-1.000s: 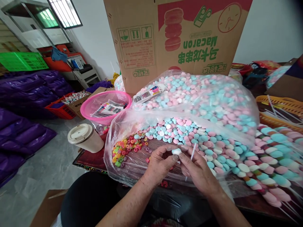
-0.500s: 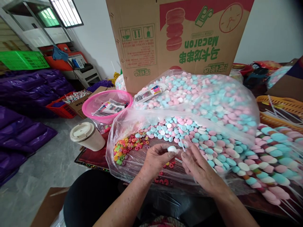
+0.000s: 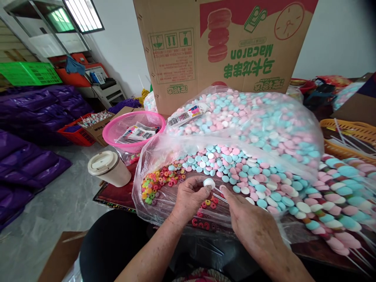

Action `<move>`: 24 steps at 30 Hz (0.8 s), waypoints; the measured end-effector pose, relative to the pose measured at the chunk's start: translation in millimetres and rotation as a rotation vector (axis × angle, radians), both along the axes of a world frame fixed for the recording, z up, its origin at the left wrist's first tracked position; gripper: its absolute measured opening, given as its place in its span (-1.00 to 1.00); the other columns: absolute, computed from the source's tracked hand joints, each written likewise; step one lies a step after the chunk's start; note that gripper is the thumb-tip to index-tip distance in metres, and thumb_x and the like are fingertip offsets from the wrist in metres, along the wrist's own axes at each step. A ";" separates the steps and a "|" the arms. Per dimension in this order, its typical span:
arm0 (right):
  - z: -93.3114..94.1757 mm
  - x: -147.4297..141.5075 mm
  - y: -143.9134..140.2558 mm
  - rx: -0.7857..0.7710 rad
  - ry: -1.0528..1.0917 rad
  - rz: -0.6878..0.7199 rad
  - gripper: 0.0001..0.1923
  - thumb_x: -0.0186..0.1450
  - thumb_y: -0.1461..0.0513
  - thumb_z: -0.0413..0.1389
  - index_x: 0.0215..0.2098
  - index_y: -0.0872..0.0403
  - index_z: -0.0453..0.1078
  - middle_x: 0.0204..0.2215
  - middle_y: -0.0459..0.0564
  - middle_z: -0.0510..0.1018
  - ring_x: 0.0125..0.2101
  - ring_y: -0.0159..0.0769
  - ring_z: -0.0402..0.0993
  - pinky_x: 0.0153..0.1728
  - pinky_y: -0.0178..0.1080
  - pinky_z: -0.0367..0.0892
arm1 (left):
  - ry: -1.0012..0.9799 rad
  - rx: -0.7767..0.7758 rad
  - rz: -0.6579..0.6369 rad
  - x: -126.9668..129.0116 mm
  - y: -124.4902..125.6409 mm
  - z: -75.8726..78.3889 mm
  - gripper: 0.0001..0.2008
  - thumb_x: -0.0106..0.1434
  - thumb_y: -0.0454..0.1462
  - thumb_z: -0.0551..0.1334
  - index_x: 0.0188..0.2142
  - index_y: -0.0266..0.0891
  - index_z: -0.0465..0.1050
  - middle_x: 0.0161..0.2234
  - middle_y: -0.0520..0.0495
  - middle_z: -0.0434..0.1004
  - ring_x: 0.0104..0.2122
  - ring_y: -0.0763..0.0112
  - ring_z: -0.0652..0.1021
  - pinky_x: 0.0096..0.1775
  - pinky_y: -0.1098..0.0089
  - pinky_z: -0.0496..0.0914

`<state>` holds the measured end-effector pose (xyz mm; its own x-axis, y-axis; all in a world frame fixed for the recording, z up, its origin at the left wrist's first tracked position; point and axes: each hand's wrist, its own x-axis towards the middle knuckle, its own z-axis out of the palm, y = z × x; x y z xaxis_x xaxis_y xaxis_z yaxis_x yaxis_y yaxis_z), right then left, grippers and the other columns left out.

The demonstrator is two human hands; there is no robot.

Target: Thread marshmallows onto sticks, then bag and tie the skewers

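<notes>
My left hand [image 3: 189, 199] pinches a round white candy [image 3: 208, 183] between thumb and fingertips. In my right hand [image 3: 251, 219] is a thin white stick [image 3: 217, 190], its tip at the candy; I cannot tell whether it has gone in. Behind both hands spreads a heap of pink, blue and white candy discs [image 3: 261, 178], spilling from a clear plastic bag [image 3: 246, 133]. Small coloured ring candies [image 3: 164, 178] lie to the left, with a few red ones [image 3: 200, 223] below my hands. Finished-looking candy skewers [image 3: 331, 203] are piled on the right.
A lidded cup [image 3: 109, 168] stands at the table's left edge, beside a pink mesh basket [image 3: 107, 133] of printed packets. An upside-down printed carton [image 3: 182, 43] rises behind the bag. At right is an orange basket [image 3: 357, 129] with sticks.
My right hand has turned palm-down and lowered, bringing the stick to the white candy. My left hand has shifted slightly left with the candy.
</notes>
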<state>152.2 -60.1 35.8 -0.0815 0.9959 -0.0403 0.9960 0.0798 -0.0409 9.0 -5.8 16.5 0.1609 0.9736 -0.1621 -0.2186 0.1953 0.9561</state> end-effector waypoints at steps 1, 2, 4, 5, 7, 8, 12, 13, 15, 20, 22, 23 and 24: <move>1.9 -0.8 -1.0 0.003 -0.041 -0.001 -0.42 0.20 0.43 -0.08 0.16 0.00 0.24 0.00 0.04 0.48 -0.39 -0.21 0.57 -0.52 -0.27 0.41 | 0.041 0.033 0.005 -0.1 -0.5 -1.1 -0.77 -0.05 -0.23 0.36 -0.39 -0.32 0.49 -0.54 0.03 0.47 -0.56 0.51 0.45 -0.44 0.44 0.40; 3.3 -1.5 -2.1 0.010 -0.077 0.000 -0.41 0.19 0.44 -0.08 0.16 -0.01 0.24 -0.03 0.04 0.51 -0.42 -0.21 0.57 -0.56 -0.28 0.38 | 0.094 0.074 0.005 0.1 -1.0 -2.7 -0.80 -0.03 -0.25 0.34 -0.38 -0.31 0.50 -0.54 0.02 0.48 -0.55 0.50 0.45 -0.44 0.44 0.39; 4.5 -3.2 -4.1 0.031 -0.134 0.006 -0.41 0.17 0.45 -0.06 0.15 -0.01 0.25 -0.12 0.06 0.56 -0.48 -0.22 0.57 -0.63 -0.31 0.31 | 0.228 0.178 0.013 1.4 -2.2 -7.5 -0.85 0.01 -0.28 0.29 -0.37 -0.28 0.51 -0.52 0.01 0.51 -0.53 0.48 0.45 -0.43 0.45 0.38; 4.3 -4.3 -4.9 0.045 -0.155 0.008 -0.41 0.17 0.45 -0.06 0.15 0.00 0.25 -0.17 0.06 0.58 -0.51 -0.22 0.56 -0.65 -0.32 0.27 | 0.300 0.236 0.027 2.6 -3.0 -10.6 -0.85 0.03 -0.29 0.27 -0.36 -0.26 0.52 -0.50 0.01 0.53 -0.51 0.46 0.46 -0.42 0.45 0.38; 2.5 -7.0 -5.7 0.073 -0.184 0.014 -0.43 0.17 0.45 -0.06 0.14 0.02 0.26 -0.24 0.08 0.60 -0.56 -0.23 0.54 -0.69 -0.33 0.20 | 0.416 0.323 0.062 6.6 -5.4 -17.2 -0.83 0.04 -0.33 0.24 -0.33 -0.23 0.53 -0.46 0.00 0.56 -0.48 0.44 0.48 -0.38 0.45 0.38; 0.7 -8.6 -5.5 0.087 -0.190 0.016 -0.44 0.17 0.44 -0.06 0.13 0.04 0.27 -0.25 0.09 0.60 -0.57 -0.23 0.54 -0.69 -0.32 0.17 | 0.447 0.340 0.076 9.2 -7.0 -20.3 -0.82 0.05 -0.34 0.22 -0.32 -0.22 0.53 -0.45 0.01 0.56 -0.47 0.44 0.48 -0.38 0.45 0.38; -11.6 -14.7 -1.0 0.104 -0.169 0.019 -0.51 0.21 0.45 -0.10 0.07 0.10 0.31 -0.34 0.10 0.61 -0.58 -0.24 0.53 -0.68 -0.32 0.13 | 0.476 0.331 0.103 19.6 -14.1 -28.3 -0.83 0.11 -0.33 0.16 -0.34 -0.22 0.53 -0.47 0.00 0.55 -0.48 0.43 0.46 -0.39 0.45 0.36; -15.6 -14.8 0.8 0.096 -0.157 0.021 -0.52 0.21 0.45 -0.11 0.06 0.13 0.32 -0.37 0.10 0.61 -0.58 -0.23 0.53 -0.67 -0.32 0.14 | 0.505 0.347 0.109 20.7 -15.0 -28.9 -0.83 0.12 -0.32 0.16 -0.35 -0.22 0.53 -0.46 -0.01 0.55 -0.46 0.42 0.47 -0.36 0.44 0.36; -23.8 -11.8 4.0 0.078 -0.114 0.028 -0.56 0.22 0.46 -0.13 0.00 0.15 0.35 -0.39 0.09 0.61 -0.56 -0.23 0.53 -0.64 -0.30 0.17 | 0.583 0.383 0.086 20.1 -15.1 -28.9 -0.83 0.12 -0.32 0.15 -0.35 -0.20 0.53 -0.44 -0.01 0.56 -0.43 0.39 0.48 -0.32 0.43 0.35; -39.7 3.7 3.2 0.134 0.019 0.051 -0.68 0.22 0.42 -0.08 -0.16 0.09 0.41 -0.32 0.07 0.60 -0.37 -0.20 0.55 -0.51 -0.31 0.25 | 0.705 0.343 0.063 16.3 -13.9 -26.5 -0.80 0.11 -0.34 0.13 -0.31 -0.19 0.51 -0.45 0.00 0.53 -0.46 0.40 0.45 -0.36 0.43 0.32; -44.3 4.7 1.8 0.126 0.024 0.034 -0.71 0.20 0.42 -0.07 -0.25 0.08 0.42 -0.36 0.05 0.60 -0.43 -0.21 0.54 -0.53 -0.30 0.22 | 0.737 0.363 0.028 19.7 -18.0 -26.3 -0.82 0.10 -0.36 0.12 -0.38 -0.20 0.50 -0.48 -0.01 0.51 -0.47 0.40 0.43 -0.38 0.44 0.30; -46.7 4.3 2.1 0.113 0.033 0.026 -0.71 0.19 0.43 -0.08 -0.28 0.08 0.42 -0.39 0.04 0.60 -0.46 -0.21 0.53 -0.54 -0.29 0.20 | 0.750 0.386 -0.020 21.1 -20.4 -26.2 -0.83 0.10 -0.37 0.11 -0.42 -0.20 0.49 -0.50 0.00 0.50 -0.48 0.41 0.42 -0.40 0.45 0.28; -49.0 4.0 3.1 0.107 0.058 0.027 -0.71 0.18 0.43 -0.10 -0.31 0.07 0.41 -0.41 0.04 0.59 -0.48 -0.22 0.53 -0.54 -0.28 0.18 | 0.760 0.407 -0.076 21.2 -22.3 -26.0 -0.82 0.11 -0.37 0.10 -0.44 -0.19 0.48 -0.51 0.00 0.49 -0.49 0.42 0.42 -0.42 0.46 0.27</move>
<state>156.2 -57.0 -13.2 -0.1072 0.9916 0.0720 0.9897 0.1134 -0.0878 30.2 -28.1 -9.5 0.2172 0.9703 0.1068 0.5082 -0.2058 0.8363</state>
